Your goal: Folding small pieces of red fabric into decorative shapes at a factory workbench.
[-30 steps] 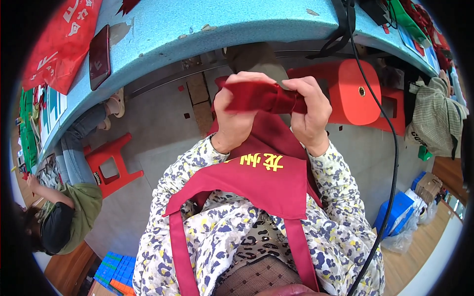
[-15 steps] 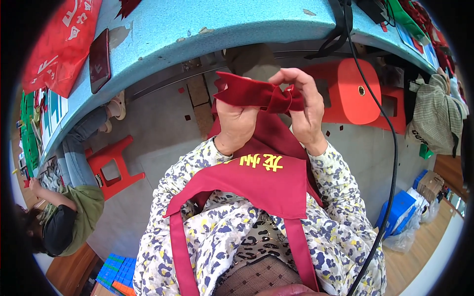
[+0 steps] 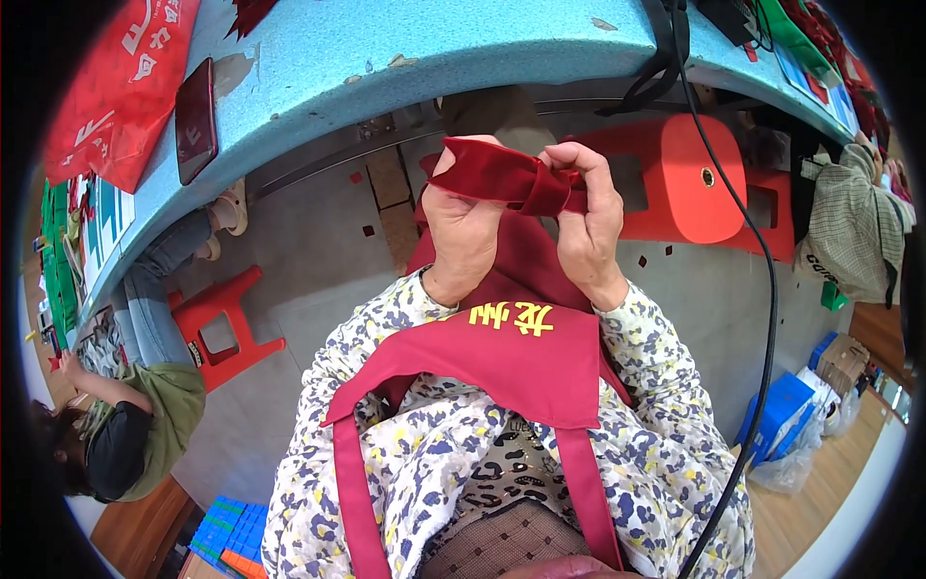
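Between my two hands, in front of my dark red apron (image 3: 482, 362), is a folded dark red velvet ribbon (image 3: 494, 172) with a knot or wrapped band toward its right end. My left hand (image 3: 461, 232) is closed on its left part, the thumb up against the cloth and the other fingers mostly hidden behind it. At the knotted end, my right hand (image 3: 593, 217) pinches the ribbon between thumb and fingers. The ribbon is held in the air, apart from the table.
A blue speckled table (image 3: 463, 43) curves across the top, bearing a phone (image 3: 196, 121) and a red plastic bag (image 3: 121, 92). A red stool (image 3: 699, 179) stands beyond my right hand. A black cable (image 3: 762, 241) runs down the right side. Another person (image 3: 145, 425) sits at left.
The ribbon's left end has shifted slightly right and its forked tip has turned out of view. My right hand has moved a little left, its fingers now closer on the knot.
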Available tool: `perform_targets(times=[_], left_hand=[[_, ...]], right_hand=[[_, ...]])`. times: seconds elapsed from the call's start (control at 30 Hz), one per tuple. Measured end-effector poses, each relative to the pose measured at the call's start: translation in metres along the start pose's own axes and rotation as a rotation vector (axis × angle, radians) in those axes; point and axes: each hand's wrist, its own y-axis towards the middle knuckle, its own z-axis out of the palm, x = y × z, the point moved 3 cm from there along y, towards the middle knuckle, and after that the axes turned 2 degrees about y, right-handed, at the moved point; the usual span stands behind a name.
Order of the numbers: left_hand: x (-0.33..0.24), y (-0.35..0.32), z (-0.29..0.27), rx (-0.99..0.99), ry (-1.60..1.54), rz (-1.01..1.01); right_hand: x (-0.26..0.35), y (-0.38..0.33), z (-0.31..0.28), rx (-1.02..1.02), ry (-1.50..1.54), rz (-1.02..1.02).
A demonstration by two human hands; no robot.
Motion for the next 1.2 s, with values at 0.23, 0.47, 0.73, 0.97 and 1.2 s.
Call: perform_targets(times=[0.23, 0.47, 0.73, 0.97, 1.2], left_hand=[[-0.007, 0.002, -0.009, 0.071, 0.056, -0.252], [-0.009, 0.01, -0.011, 0.337, 0.541, 0.094], [0.0, 0.006, -0.012, 0.135, -0.137, -0.547], [0.014, -0.002, -0.017, 0.3, -0.659, -0.864], [0.022, 0.007, -0.006, 0.354, -0.285, -0.487]], right_hand=[[-0.002, 0.005, -0.004, 0.051, -0.248, -0.258], [0.001, 0.004, -0.003, 0.08, -0.344, -0.287], [-0.017, -0.002, -0.003, 0.025, 0.346, 0.327], [0.0, 0.008, -0.015, 0.21, -0.339, -0.277], [-0.019, 0.017, -0.031, 0.335, 0.144, -0.189]])
